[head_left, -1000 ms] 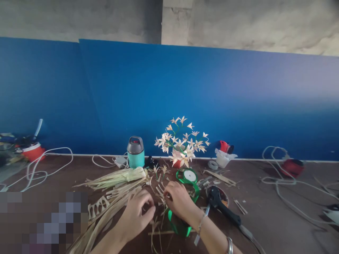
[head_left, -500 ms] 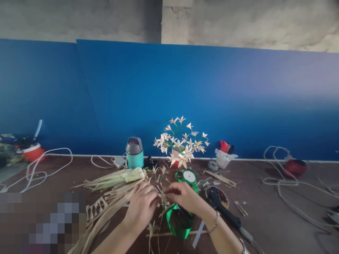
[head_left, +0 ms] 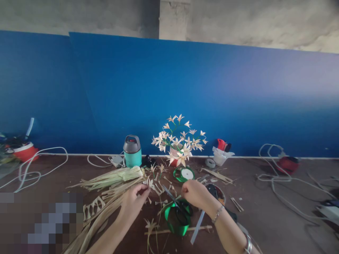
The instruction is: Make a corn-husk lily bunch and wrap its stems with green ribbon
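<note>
A person's two bare hands worked low over a dark brown counter (head_left: pixel 265 218) set against a blue wall. The left hand (head_left: pixel 132 204) had its fingers pinched on a small pale straw flower (head_left: pixel 149 182), held just above a heap of dried leaf strips (head_left: pixel 111 183) lying to its left. The right hand (head_left: pixel 197 194), wearing a bracelet, had its fingers closed on black-handled scissors (head_left: pixel 176 203), whose blades pointed toward the left hand. A loop of green ribbon (head_left: pixel 174 224) lay beneath the scissors. Farther back stood a green ribbon spool (head_left: pixel 185 174), a red pot of straw flowers (head_left: pixel 178 141) and a teal container (head_left: pixel 132 151). White cables (head_left: pixel 286 183) trailed at the right.
</note>
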Demonstrator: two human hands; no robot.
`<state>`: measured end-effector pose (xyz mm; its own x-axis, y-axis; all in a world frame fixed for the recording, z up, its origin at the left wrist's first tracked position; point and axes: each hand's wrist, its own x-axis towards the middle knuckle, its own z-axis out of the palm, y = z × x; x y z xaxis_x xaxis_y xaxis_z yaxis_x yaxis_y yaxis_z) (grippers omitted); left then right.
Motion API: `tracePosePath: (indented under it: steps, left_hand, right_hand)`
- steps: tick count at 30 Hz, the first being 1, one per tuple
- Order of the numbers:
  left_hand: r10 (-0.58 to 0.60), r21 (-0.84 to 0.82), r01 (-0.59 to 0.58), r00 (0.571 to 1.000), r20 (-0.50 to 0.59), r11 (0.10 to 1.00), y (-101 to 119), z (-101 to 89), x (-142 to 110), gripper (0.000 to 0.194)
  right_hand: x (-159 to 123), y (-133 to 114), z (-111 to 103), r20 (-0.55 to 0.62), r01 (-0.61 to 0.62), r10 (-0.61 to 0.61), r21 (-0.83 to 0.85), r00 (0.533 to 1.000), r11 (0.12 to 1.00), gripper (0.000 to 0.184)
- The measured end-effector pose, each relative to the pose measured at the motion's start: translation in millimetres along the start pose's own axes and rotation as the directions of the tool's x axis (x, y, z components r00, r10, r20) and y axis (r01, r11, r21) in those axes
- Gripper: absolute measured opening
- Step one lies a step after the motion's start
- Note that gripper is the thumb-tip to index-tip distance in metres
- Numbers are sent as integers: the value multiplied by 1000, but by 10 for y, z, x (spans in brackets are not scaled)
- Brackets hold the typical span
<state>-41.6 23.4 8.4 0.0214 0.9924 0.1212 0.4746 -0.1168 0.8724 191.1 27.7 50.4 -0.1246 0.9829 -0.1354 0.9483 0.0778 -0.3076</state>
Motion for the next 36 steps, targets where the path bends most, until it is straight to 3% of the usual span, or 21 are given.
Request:
tracePosePath:
  steps: [2, 7, 9, 11, 13, 17, 19, 22, 24, 28, 36]
  left_hand:
    - [-3, 21, 4, 1000, -27, 1000, -19, -24, 13, 25]
    - [-38, 221, 37, 999, 0, 975, -11, -78, 5, 18]
    - [10, 330, -15, 1000, 17, 944, 22, -87, -19, 16]
    - [133, 460, -123, 991, 10, 879, 76, -88, -55, 15]
    - [275, 564, -265, 959, 68, 782, 148, -80, -96, 15]
    - [313, 557, -542, 833, 457, 630, 273, -40, -160, 12]
    - [300, 536, -626, 762, 574, 567, 302, -17, -164, 13]
    - [275, 517, -690, 698, 662, 507, 320, 3, -134, 13]
    - [227, 522, -709, 671, 705, 475, 330, 6, -107, 10]
    - [166, 536, -728, 646, 745, 429, 360, -1, -90, 7]
    - [99, 540, -745, 618, 780, 392, 460, -13, -109, 14]
  right_hand:
    - [-82, -58, 13, 53, 26, -25, -28, 998, 999, 15]
    - [-259, -210, 93, 80, 46, -37, -104, 996, 994, 39]
    - [-281, -210, 129, 73, 26, -18, -115, 997, 993, 37]
    - [-275, -154, 156, 42, 24, -20, -93, 999, 995, 37]
    - [-252, -56, 173, -7, 37, -37, -19, 999, 999, 38]
    - [-183, 136, 209, -25, 69, -64, 312, 998, 948, 39]
    - [-155, 173, 245, 6, 48, -60, 520, 998, 853, 41]
    - [-138, 141, 324, 52, 12, -76, 750, 996, 661, 42]
    - [-140, 95, 392, 78, -10, -95, 820, 992, 573, 41]
    - [-145, 59, 543, 125, -64, -89, 863, 988, 501, 45]
    - [-102, 118, 706, 115, -40, -93, 815, 989, 578, 47]
